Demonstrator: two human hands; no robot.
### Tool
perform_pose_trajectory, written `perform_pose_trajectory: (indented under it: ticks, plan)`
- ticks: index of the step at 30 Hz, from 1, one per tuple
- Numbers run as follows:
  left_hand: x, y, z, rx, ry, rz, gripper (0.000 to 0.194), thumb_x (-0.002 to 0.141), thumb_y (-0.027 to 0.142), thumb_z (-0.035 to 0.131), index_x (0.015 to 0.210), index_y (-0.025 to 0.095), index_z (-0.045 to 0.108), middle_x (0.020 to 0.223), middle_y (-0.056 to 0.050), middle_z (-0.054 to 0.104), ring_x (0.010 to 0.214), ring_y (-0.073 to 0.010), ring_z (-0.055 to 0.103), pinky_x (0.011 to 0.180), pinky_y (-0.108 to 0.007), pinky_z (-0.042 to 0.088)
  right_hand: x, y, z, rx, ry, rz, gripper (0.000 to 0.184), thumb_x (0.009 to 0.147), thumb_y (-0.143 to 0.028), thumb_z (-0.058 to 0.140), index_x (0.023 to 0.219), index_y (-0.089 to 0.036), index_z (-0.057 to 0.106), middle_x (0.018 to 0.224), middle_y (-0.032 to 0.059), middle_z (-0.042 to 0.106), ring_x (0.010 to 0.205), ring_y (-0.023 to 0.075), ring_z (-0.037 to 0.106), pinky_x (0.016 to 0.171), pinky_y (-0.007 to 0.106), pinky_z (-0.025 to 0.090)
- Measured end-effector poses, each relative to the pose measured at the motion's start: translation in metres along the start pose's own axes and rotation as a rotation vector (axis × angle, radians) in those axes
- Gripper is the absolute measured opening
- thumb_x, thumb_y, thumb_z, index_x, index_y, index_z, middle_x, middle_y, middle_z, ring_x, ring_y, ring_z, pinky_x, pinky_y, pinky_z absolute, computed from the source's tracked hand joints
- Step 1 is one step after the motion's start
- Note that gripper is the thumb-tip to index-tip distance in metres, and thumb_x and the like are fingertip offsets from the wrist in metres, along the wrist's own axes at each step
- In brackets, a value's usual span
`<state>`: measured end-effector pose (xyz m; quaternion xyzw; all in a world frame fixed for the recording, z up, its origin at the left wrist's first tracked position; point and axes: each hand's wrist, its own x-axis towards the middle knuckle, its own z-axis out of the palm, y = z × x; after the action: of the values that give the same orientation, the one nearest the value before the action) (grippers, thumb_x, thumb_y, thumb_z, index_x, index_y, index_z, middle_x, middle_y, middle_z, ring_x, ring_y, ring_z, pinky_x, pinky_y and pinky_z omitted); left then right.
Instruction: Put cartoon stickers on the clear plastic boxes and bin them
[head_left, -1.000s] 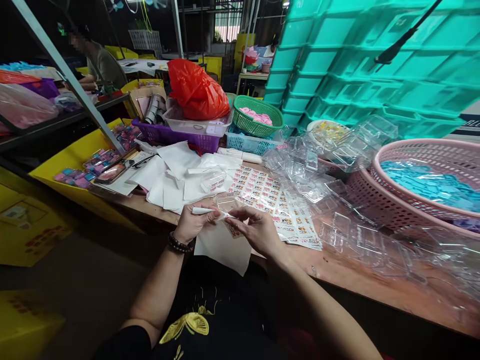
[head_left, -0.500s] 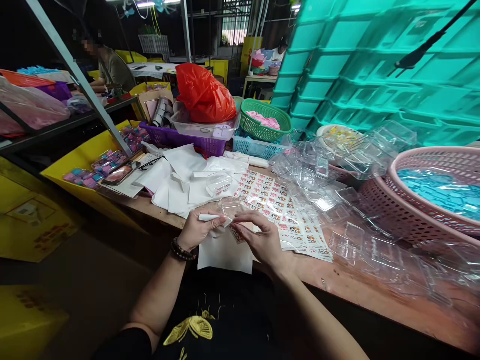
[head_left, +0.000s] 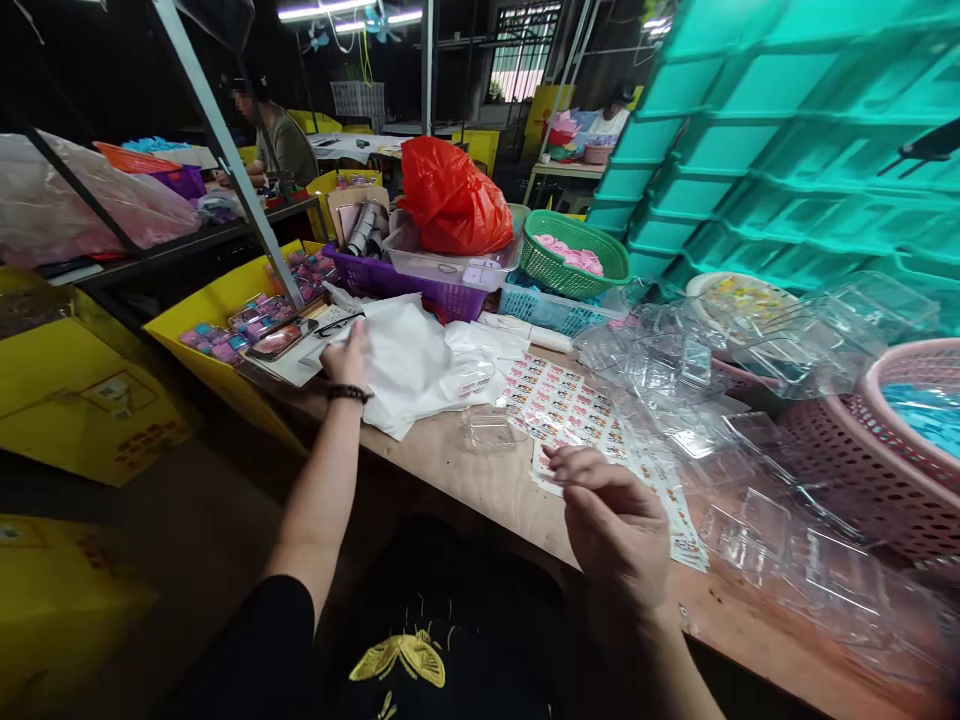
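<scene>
My left hand (head_left: 349, 358) is stretched out at the left of the worktop, closed on the edge of a white paper sheet (head_left: 405, 350) blurred by motion. Under and beside that sheet lies a pile of crumpled white backing paper (head_left: 401, 415). Over the front edge of the sticker sheets (head_left: 559, 400) my right hand (head_left: 619, 525) is raised with curled fingers, thumb close to the fingertips. Whatever is pinched there is too small to make out. Between the hands a clear plastic box (head_left: 491, 430) rests on the wood, and another lies on the paper.
Clear plastic shells (head_left: 675, 370) are heaped at the right, beside a pink basket (head_left: 847, 450). Behind stand a green basket (head_left: 574, 255), a purple crate (head_left: 442, 290) and a red bag (head_left: 457, 200). A phone (head_left: 281, 340) lies left. Teal crates (head_left: 750, 150) rise behind; a co-worker (head_left: 281, 140) sits farther back.
My hands have parted. The left swung forward and left with the white sheet to the paper pile; the right moved right, over the sticker sheets. The view has turned left.
</scene>
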<state>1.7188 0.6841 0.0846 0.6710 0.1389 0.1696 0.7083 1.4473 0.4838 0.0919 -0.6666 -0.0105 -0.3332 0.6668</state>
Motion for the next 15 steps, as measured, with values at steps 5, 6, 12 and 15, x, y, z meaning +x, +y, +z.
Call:
perform_pose_trajectory:
  ticks: [5, 6, 12, 15]
  plan:
    - [-0.006, 0.028, 0.013, 0.225, -0.053, 0.343, 0.079, 0.074, 0.029, 0.081, 0.142, 0.010, 0.046, 0.155, -0.024, 0.041, 0.147, -0.0317, 0.035, 0.120, -0.046, 0.031, -0.007, 0.001, 0.004, -0.281, -0.144, 0.072, 0.004, 0.089, -0.029, 0.066, 0.088, -0.025, 0.064, 0.083, 0.0031, 0.064, 0.078, 0.0194, 0.061, 0.070, 0.035, 0.053]
    - [-0.027, 0.029, 0.010, 0.235, -0.153, 0.491, 0.082, 0.073, 0.035, 0.082, 0.143, 0.013, 0.045, 0.155, -0.022, 0.041, 0.148, -0.0318, 0.033, 0.121, -0.047, 0.029, -0.008, 0.000, 0.006, -0.344, -0.146, 0.054, 0.003, 0.090, -0.027, 0.062, 0.088, -0.025, 0.063, 0.084, 0.0031, 0.064, 0.079, 0.0192, 0.061, 0.071, 0.035, 0.052]
    - [-0.153, 0.016, -0.031, 0.196, -1.205, 0.631, 0.075, 0.076, 0.043, 0.079, 0.143, 0.025, 0.051, 0.089, -0.005, 0.075, 0.113, -0.0272, 0.067, 0.098, -0.041, 0.055, -0.014, -0.008, 0.009, -0.567, -0.170, -0.053, 0.016, 0.088, -0.013, 0.051, 0.094, -0.025, 0.060, 0.088, 0.0036, 0.065, 0.090, 0.0203, 0.061, 0.083, 0.037, 0.050]
    - [-0.177, 0.008, -0.036, 0.153, -1.169, 0.534, 0.065, 0.082, 0.039, 0.075, 0.141, 0.025, 0.053, 0.079, -0.003, 0.073, 0.103, -0.0259, 0.070, 0.090, -0.040, 0.058, -0.022, -0.012, 0.004, -0.612, -0.183, -0.073, 0.025, 0.087, -0.010, 0.051, 0.101, -0.026, 0.063, 0.093, 0.0041, 0.065, 0.095, 0.0213, 0.061, 0.088, 0.040, 0.050]
